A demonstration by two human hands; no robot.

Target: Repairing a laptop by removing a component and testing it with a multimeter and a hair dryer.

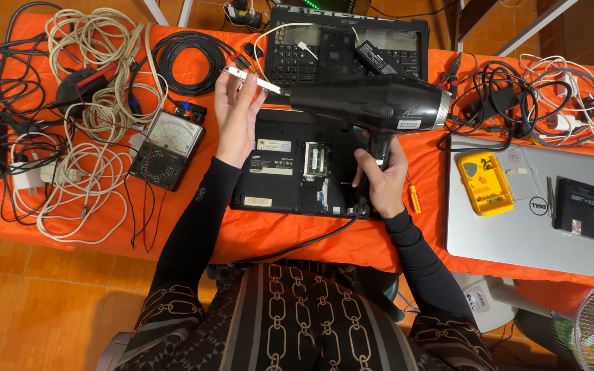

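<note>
Head view, looking down past my patterned top to the orange table [290,237]. Nearest me my right hand [379,180] is closed around the handle of a black hair dryer [372,103], whose barrel lies across the scene with the narrow nozzle pointing left and the silver-ringed rear end to the right. Its black cord [311,240] runs off the table edge toward my lap. Under the dryer lies an opened black laptop base [290,165], bottom up, with a green memory module [316,159] showing in its bay. A small orange-handled screwdriver [414,199] sits just beside my right wrist. My left hand [236,113] is raised over the laptop's left edge, fingers pinching a thin pale strip-shaped part [252,79] held just in front of the dryer's nozzle. Left of that hand rests an analog multimeter [170,148], among loose white cables [91,103]. To the right a silver laptop [537,220] lies shut, with a yellow tool case [484,182] and a black drive-like block [577,207] on its lid. Farther back sits a black keyboard frame [342,48], with a coil of black cable [190,62] to its left and a tangle of wires [531,96] at the far right
</note>
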